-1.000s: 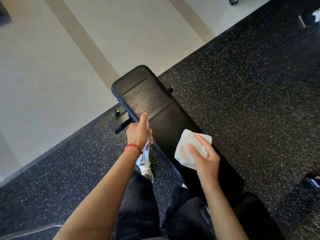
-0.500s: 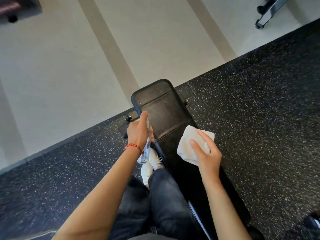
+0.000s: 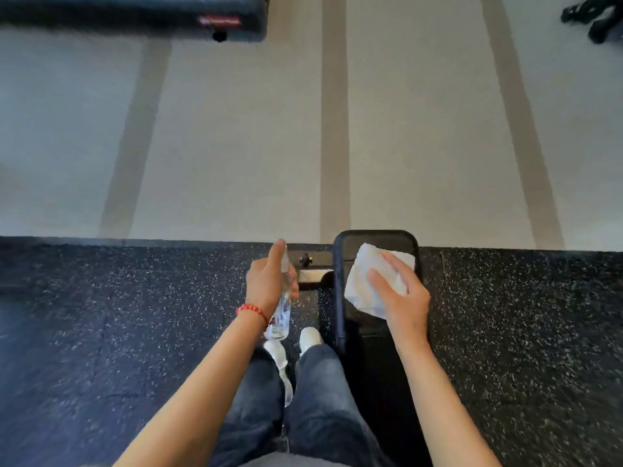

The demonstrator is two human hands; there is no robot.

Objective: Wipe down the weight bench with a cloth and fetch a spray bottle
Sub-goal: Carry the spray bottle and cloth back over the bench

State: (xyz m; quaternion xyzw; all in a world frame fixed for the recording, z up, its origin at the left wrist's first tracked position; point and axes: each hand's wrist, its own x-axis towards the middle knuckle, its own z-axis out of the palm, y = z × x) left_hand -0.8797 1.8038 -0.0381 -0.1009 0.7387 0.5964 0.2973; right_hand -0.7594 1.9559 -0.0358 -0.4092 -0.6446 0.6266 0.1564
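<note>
The black padded weight bench [image 3: 350, 251] runs from the bottom of the view up to the edge of the dark speckled mat. My right hand [image 3: 404, 298] holds a folded white cloth [image 3: 365, 281] over the far end of the bench pad. My left hand [image 3: 268, 283], with a red bracelet at the wrist, grips a small clear spray bottle [image 3: 281, 315] to the left of the bench, index finger raised on top. The bottle hangs above the mat, near my white shoes.
My legs in dark jeans stand left of the bench. The bench's metal foot [image 3: 312, 274] sticks out to its left. Beyond the mat lies pale flooring with tan stripes. A black padded piece of equipment [image 3: 141, 15] sits far left, another dark frame [image 3: 593, 18] far right.
The view has swung so the bench now points straight ahead. My right hand with the cloth has moved up to the far end of the pad. My left hand keeps the bottle.
</note>
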